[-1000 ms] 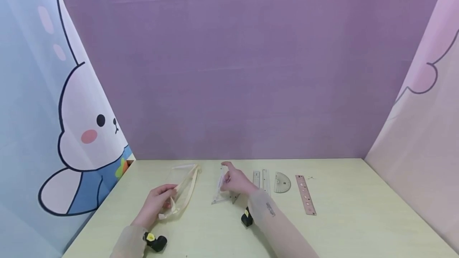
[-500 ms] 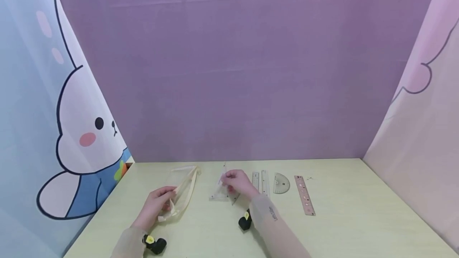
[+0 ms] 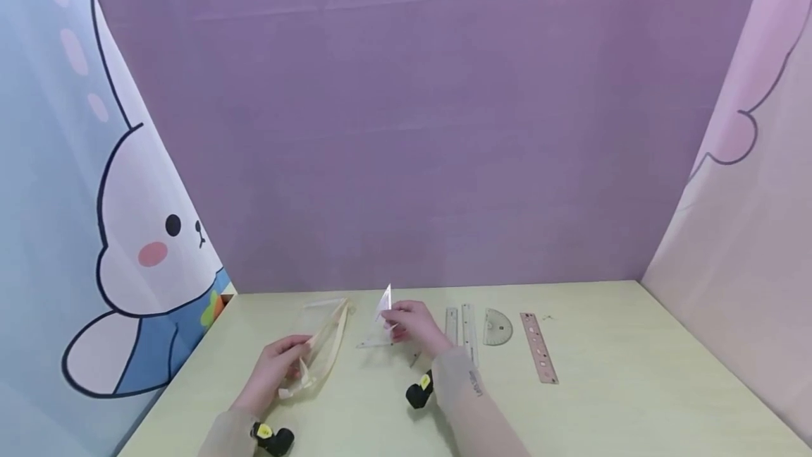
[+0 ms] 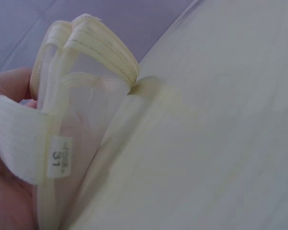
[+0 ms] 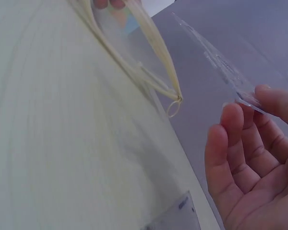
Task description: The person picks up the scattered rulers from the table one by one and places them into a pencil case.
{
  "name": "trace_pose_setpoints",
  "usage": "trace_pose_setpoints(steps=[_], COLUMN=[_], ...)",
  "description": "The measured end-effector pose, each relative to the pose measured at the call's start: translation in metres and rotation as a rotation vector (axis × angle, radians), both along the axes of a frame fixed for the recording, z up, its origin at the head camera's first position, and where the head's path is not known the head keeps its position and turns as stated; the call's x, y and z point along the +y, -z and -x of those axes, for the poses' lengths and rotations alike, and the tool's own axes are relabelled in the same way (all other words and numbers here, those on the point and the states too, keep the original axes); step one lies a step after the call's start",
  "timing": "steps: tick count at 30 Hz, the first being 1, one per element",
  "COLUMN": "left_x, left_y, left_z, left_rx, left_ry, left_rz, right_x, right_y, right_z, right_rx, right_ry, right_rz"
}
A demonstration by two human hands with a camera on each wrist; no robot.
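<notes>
My left hand (image 3: 279, 362) grips the near side of a see-through pouch (image 3: 331, 352) with cream zip edging. Its mouth gapes toward the right, and a small tag printed 31 (image 4: 60, 157) shows on its side in the left wrist view. A short way to the right, my right hand (image 3: 414, 323) pinches a clear plastic set square (image 3: 385, 300) between thumb and fingertips, tilted up above the table. In the right wrist view the set square (image 5: 221, 64) is seen nearly edge-on. Below that hand lies another clear piece (image 5: 180, 215) with a pointed corner.
Right of the hands, two clear rulers (image 3: 469, 326) lie side by side on the pale table (image 3: 609, 372). Beyond them are a clear protractor (image 3: 498, 328) and a pink stencil ruler (image 3: 539, 348). A purple cloth backdrop (image 3: 406, 125) rises behind the table's far edge.
My right hand has lifted the set square off the table and carried it slightly left, toward the pouch. The left hand keeps its grip on the pouch.
</notes>
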State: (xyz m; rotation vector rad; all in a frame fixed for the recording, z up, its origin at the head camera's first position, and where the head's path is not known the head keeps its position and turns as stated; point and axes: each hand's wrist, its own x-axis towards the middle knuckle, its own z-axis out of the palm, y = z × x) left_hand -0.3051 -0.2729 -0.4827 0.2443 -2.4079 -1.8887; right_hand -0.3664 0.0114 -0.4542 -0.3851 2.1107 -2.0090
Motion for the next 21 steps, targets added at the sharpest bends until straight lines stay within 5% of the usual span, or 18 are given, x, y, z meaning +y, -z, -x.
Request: trace_pose_setpoints(steps=[10,21], left_x=[0.001,0.001], left_y=[0.0,0.0], left_z=[0.001,-0.001], left_rx=[-0.003,0.007], left_ry=[-0.001,-0.006], left_rz=[0.009,0.006], right_x=[-0.019,-0.033], right_y=[0.001,0.013], right_z=[-0.009,-0.017], right_rx=[-0.06,-0.141], right_ry=[-0.034,-0.026], right_rz=[0.111,0.087])
